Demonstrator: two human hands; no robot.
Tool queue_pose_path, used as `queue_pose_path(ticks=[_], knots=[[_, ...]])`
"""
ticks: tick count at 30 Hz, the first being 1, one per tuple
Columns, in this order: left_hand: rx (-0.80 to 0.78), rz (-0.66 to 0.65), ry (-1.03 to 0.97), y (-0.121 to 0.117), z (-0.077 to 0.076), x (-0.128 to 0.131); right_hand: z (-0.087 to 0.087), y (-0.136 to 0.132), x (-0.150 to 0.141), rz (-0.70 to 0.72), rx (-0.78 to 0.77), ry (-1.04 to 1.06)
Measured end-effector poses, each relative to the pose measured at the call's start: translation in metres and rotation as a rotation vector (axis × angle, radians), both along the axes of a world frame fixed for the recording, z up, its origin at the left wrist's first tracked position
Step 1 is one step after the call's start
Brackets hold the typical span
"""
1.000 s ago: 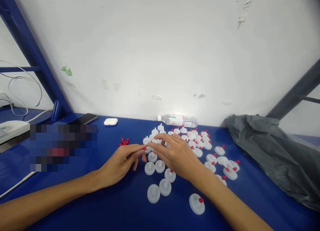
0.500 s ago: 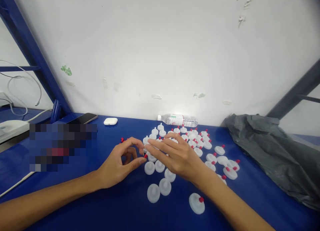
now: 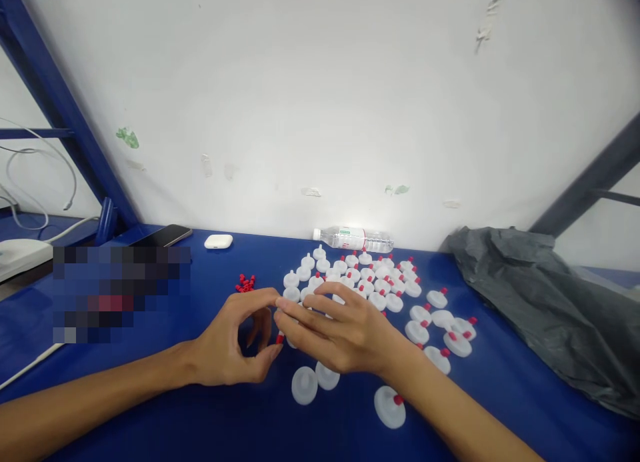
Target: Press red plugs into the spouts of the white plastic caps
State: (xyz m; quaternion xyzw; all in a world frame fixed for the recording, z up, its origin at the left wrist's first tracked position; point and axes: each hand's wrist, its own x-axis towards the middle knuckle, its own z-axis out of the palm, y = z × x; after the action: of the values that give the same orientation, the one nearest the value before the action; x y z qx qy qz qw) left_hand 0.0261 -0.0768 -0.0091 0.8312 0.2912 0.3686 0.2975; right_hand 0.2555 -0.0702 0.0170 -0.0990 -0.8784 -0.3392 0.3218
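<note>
My left hand [image 3: 245,339] is closed in a pinch, a small red cap [image 3: 279,339] at its thumb tip. My right hand [image 3: 345,329] meets it from the right, fingertips touching the left index finger. Its fingers are bent over and its thumb is hidden; a white edge shows below them, but I cannot tell what they hold. Several white, disc-shaped nozzle lids [image 3: 305,385] lie around and behind the right hand, some bare. Others, such as the near one [image 3: 389,409], carry red caps on their tips. Loose red caps [image 3: 245,284] form a small pile behind my left hand.
A clear plastic bottle [image 3: 353,239] lies along the wall behind the lids. A white earphone case [image 3: 219,242] and a dark phone [image 3: 167,236] are at the back left. A dark grey plastic bag [image 3: 540,302] covers the right side of the blue table [image 3: 210,422].
Both hands have come closer together and slightly nearer to me, and their fingertips now touch. The red cap has moved down and left with my left hand. The loose cap pile has become visible.
</note>
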Motion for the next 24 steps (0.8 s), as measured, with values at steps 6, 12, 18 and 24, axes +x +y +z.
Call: queue_pose_path(ticks=[6, 12, 18, 24], knots=[[-0.050, 0.006, 0.035, 0.0075, 0.0005, -0.0021, -0.0032, 0.0013, -0.0026, 0.002, 0.046, 0.007], [-0.154, 0.008, 0.003, 0.0059, 0.0039, 0.0002, 0.0012, 0.0027, 0.0017, 0.012, 0.035, 0.020], [-0.108, -0.021, 0.014, 0.0042, 0.0014, -0.0001, -0.0011, 0.0033, 0.0009, 0.043, 0.019, 0.016], [-0.150, 0.038, 0.032, 0.0063, 0.0008, 0.0012, -0.0063, 0.0061, -0.0001, 0.066, 0.043, 0.025]])
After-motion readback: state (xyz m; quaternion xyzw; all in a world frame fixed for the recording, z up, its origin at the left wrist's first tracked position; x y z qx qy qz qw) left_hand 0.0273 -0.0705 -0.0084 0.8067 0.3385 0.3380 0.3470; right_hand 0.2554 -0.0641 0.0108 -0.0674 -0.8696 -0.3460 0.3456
